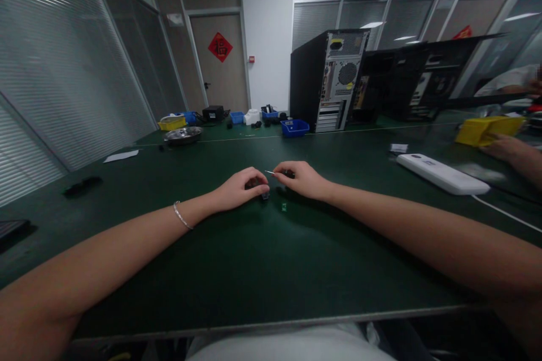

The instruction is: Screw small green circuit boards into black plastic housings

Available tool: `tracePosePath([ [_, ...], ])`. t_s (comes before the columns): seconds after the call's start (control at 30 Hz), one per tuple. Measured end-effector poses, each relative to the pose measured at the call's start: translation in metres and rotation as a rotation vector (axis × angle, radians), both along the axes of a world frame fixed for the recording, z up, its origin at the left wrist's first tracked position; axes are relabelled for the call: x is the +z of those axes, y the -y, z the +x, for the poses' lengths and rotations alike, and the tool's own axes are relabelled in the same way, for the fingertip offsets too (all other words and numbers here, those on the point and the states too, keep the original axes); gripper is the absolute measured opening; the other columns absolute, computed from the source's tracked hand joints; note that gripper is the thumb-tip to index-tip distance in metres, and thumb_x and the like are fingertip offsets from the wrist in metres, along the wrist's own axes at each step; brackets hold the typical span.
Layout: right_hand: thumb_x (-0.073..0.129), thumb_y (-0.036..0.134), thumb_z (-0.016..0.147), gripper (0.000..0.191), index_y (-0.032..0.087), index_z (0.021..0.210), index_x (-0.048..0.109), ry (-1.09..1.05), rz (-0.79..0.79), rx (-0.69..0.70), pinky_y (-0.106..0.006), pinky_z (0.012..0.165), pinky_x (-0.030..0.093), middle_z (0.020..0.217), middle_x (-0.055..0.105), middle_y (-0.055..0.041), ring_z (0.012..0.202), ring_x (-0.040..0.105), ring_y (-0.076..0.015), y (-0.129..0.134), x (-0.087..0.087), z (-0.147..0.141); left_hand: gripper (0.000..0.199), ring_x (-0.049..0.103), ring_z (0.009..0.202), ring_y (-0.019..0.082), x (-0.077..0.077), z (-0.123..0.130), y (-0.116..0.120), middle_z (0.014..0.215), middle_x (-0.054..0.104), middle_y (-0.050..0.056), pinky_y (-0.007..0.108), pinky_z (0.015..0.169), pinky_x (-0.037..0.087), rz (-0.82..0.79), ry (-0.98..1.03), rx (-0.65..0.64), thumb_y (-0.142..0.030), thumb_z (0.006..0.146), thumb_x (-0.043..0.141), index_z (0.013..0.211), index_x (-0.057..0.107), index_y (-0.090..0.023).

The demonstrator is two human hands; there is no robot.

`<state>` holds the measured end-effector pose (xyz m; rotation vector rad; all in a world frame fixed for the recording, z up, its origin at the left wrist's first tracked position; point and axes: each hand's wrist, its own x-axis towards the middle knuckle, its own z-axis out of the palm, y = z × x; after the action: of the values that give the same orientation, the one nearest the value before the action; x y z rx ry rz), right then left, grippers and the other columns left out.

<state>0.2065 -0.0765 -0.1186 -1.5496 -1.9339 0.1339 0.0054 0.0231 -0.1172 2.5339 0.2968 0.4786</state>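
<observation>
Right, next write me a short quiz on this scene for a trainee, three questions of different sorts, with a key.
1. Multiple choice: What is in the grip of the wearer's right hand?
a) a coiled cable
b) a slim tool with a thin metal shaft
c) a metal bowl

2. True or false: The small green piece lies on the tabletop, apart from both the right hand and the left hand.

3. Fill in the colour: The open bin at the foot of the nearest computer tower is ____.

Key: 1 b; 2 true; 3 blue.
</observation>
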Motion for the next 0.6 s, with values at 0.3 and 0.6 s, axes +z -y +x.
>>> tracePosePath([
  [0.3, 0.066, 0.057, 0.068, 0.049, 0.02, 0.101, 0.065, 0.186, -0.454, 0.212, -0.024, 0.058, 0.04, 0.091, 0.064, -0.0036, 0.077, 0.057, -0.0183, 0.027, 0.048, -0.003, 0.044, 0.052, 0.085, 0.02, 0.006, -0.002, 0.006, 0.098, 0.055, 0.005, 0.032, 0.073, 0.045, 0.017, -0.04, -0.034, -0.045, 0.07, 0.069, 0.103, 0.059, -0.018],
  [0.6, 0.066, 0.045, 0.073, 0.035, 0.021, 0.098, 0.065, 0.2, -0.529, 0.257, -0.026, 0.064, 0.042, 0.095, 0.062, -0.0029, 0.083, 0.057, -0.0193, 0.03, 0.041, -0.009, 0.045, 0.057, 0.091, 0.018, -0.004, 0.002, -0.005, 0.104, 0.058, 0.006, 0.036, 0.085, 0.047, -0.426, 0.108, -0.094, -0.02, 0.071, 0.071, 0.113, 0.055, -0.017],
])
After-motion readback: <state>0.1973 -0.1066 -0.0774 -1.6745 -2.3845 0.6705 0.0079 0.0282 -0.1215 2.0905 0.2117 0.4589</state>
